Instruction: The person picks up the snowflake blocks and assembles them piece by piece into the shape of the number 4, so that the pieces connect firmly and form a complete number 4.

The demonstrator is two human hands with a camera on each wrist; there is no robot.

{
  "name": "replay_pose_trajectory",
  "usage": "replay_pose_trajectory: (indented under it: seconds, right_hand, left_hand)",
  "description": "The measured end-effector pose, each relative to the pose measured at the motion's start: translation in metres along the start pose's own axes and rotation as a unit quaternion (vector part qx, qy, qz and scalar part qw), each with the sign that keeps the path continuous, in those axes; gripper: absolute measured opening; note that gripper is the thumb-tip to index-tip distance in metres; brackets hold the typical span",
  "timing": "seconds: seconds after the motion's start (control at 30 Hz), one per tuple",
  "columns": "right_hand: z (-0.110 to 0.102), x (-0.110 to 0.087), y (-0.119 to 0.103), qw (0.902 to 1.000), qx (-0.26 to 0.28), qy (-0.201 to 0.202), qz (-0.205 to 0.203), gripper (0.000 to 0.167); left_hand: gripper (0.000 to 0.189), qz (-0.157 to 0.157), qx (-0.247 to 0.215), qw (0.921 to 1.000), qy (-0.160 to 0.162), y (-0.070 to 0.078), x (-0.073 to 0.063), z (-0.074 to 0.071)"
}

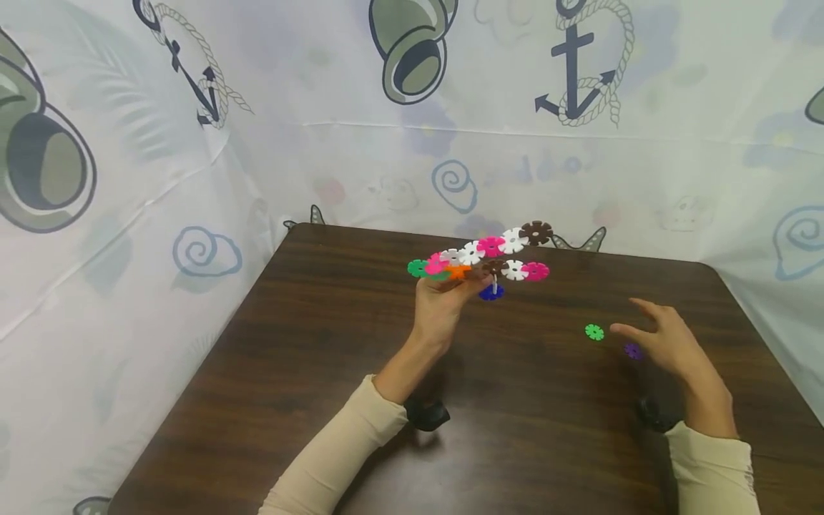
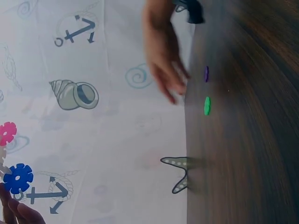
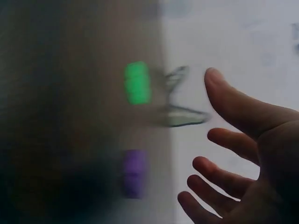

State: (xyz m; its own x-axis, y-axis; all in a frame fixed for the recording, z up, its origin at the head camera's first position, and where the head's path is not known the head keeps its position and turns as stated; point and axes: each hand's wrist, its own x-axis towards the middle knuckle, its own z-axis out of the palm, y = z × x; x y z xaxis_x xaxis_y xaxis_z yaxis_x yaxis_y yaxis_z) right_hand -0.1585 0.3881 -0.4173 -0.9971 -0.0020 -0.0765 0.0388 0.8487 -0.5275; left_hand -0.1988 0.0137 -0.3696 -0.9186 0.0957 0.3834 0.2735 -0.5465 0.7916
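My left hand [image 1: 434, 315] grips a built piece of interlocking notched plastic discs [image 1: 491, 247], held up over the table. Its discs are pink, white, brown, orange, green and blue, set in two rows. A blue disc [image 2: 18, 178] of it shows at the lower left of the left wrist view, by the fingertips. My right hand [image 1: 676, 343] holds nothing; its thumb and fingers [image 3: 229, 144] are spread apart. Near it on the table lie a loose bright green disc [image 1: 594, 332] and a purple disc [image 1: 633, 350], the purple one partly behind the thumb.
The dark wood-grain table [image 1: 309, 322] ends in front of a pale cloth [image 1: 360, 164] printed with anchors and shells. Dark wrist gear [image 1: 427, 413] hangs under the left wrist, and more [image 1: 653, 413] under the right.
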Motion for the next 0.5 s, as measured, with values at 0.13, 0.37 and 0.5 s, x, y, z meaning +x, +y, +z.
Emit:
replay_pose_trajectory:
  seconds: [0.13, 0.37, 0.5]
  right_hand:
    - [0.022, 0.008, 0.017, 0.9996, -0.009, -0.026, 0.001, 0.079]
    - [0.034, 0.011, 0.013, 0.9998, -0.013, -0.013, -0.008, 0.055]
    - [0.037, 0.015, 0.005, 0.9997, -0.012, 0.0, -0.022, 0.042]
  left_hand:
    - [0.044, -0.01, -0.001, 0.9999, 0.002, -0.001, 0.0, 0.002]
    - [0.037, -0.017, 0.006, 0.9998, 0.003, -0.005, -0.001, 0.002]
    - [0.039, -0.019, 0.02, 0.9996, 0.005, -0.005, -0.001, 0.002]
